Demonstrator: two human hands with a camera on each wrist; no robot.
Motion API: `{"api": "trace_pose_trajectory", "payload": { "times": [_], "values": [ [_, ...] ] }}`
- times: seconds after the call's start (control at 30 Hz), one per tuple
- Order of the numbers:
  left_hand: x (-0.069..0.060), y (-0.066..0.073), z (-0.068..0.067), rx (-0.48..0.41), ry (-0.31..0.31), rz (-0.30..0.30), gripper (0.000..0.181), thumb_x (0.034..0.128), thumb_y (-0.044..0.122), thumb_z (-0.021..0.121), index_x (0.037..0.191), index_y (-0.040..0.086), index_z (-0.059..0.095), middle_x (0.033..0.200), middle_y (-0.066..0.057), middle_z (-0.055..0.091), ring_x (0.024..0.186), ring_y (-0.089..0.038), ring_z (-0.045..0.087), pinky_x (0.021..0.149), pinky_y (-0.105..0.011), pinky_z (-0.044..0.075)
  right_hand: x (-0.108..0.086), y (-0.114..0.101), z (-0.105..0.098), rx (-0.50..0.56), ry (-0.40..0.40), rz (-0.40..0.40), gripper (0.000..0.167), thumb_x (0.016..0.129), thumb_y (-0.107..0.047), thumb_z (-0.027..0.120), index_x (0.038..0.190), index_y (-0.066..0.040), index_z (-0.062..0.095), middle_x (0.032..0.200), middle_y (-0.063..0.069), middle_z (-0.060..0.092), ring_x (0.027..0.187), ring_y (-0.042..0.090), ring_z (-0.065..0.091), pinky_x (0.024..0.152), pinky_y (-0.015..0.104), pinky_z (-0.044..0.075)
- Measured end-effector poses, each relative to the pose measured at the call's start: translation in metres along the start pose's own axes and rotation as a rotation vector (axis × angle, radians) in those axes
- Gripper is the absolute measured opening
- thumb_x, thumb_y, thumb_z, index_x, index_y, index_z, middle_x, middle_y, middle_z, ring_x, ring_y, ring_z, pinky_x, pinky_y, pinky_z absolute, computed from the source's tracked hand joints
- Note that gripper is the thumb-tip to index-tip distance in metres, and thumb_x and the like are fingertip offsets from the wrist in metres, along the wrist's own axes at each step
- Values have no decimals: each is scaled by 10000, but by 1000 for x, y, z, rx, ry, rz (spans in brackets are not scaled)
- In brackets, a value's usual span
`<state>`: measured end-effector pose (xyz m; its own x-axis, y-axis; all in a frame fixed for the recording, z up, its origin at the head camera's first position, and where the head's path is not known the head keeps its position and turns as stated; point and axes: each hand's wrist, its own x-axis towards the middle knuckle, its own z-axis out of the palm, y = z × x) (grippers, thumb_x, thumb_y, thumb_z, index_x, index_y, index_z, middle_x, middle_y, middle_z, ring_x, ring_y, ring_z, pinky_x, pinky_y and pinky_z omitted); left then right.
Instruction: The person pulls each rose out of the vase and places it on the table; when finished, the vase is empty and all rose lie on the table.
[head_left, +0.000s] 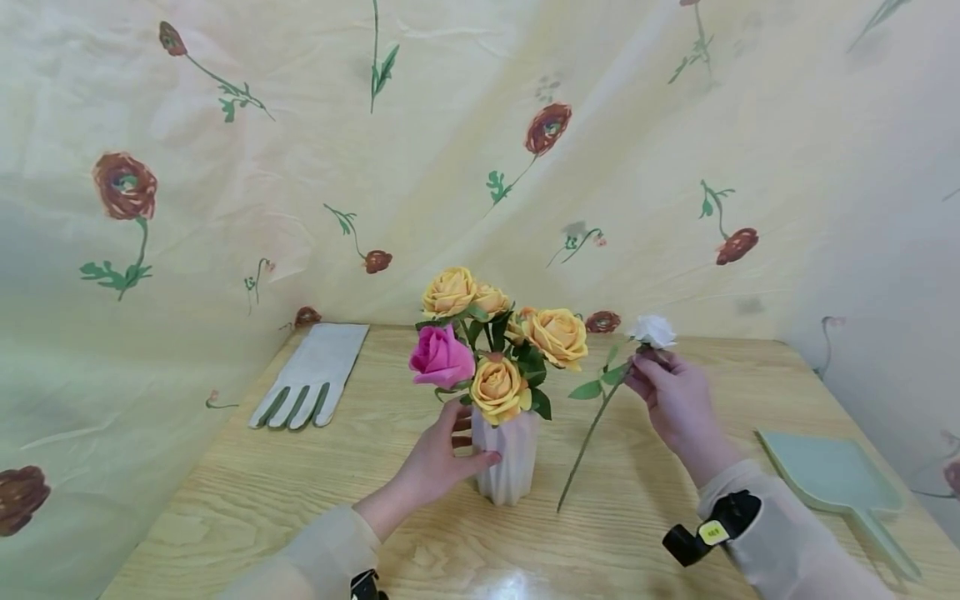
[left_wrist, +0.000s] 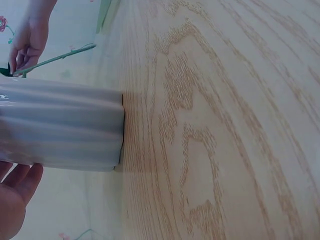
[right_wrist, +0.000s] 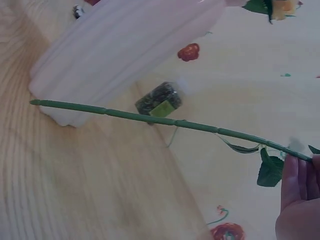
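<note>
A pale ribbed vase (head_left: 507, 460) stands upright on the wooden table, holding several yellow roses (head_left: 498, 388) and one magenta rose (head_left: 442, 356). My left hand (head_left: 442, 454) grips the vase from its left side, thumb across the front; the left wrist view shows its fingers at the wall of the vase (left_wrist: 65, 122). To the right of the vase, my right hand (head_left: 678, 408) pinches the stem of a white rose (head_left: 654, 331) just under the bloom. That green stem (right_wrist: 190, 125) slants down and left, its lower end beside the vase and outside it.
A white glove with green-edged fingers (head_left: 311, 375) lies at the table's back left. On the right side lies a pale green dustpan (head_left: 836, 471), handle toward the front. A flower-patterned cloth (head_left: 450, 150) hangs behind the table (head_left: 300, 492).
</note>
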<state>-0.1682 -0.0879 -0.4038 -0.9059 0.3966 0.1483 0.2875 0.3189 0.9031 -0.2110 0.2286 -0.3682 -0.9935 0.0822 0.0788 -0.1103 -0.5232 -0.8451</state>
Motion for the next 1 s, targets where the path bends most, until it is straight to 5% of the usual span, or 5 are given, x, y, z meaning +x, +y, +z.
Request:
{"api": "trace_pose_trajectory", "payload": {
  "times": [0.37,0.67,1.0],
  "values": [
    [0,-1,0,-12,-1,7,618,845,283,713,1297,65,353,1282,-159,488,1162,-332,494,932,-442,474,-2,35,5,-304,-24,143,52,935,-13,546,918,-38,589,848,32,602,737,107,628,716,215,547],
    [-1,-1,0,-16,-2,1,621,844,294,711,1302,73,355,1293,-157,482,1156,-319,504,930,-424,478,1,58,6,-365,11,200,264,939,10,516,1134,170,439,890,62,597,730,92,620,699,195,543],
    [0,-1,0,-18,-2,7,633,840,303,714,1306,68,355,1286,-167,486,1146,-325,509,930,-451,474,7,72,3,-361,10,242,165,943,4,511,1074,100,484,874,39,613,733,92,606,691,193,541]
  ]
}}
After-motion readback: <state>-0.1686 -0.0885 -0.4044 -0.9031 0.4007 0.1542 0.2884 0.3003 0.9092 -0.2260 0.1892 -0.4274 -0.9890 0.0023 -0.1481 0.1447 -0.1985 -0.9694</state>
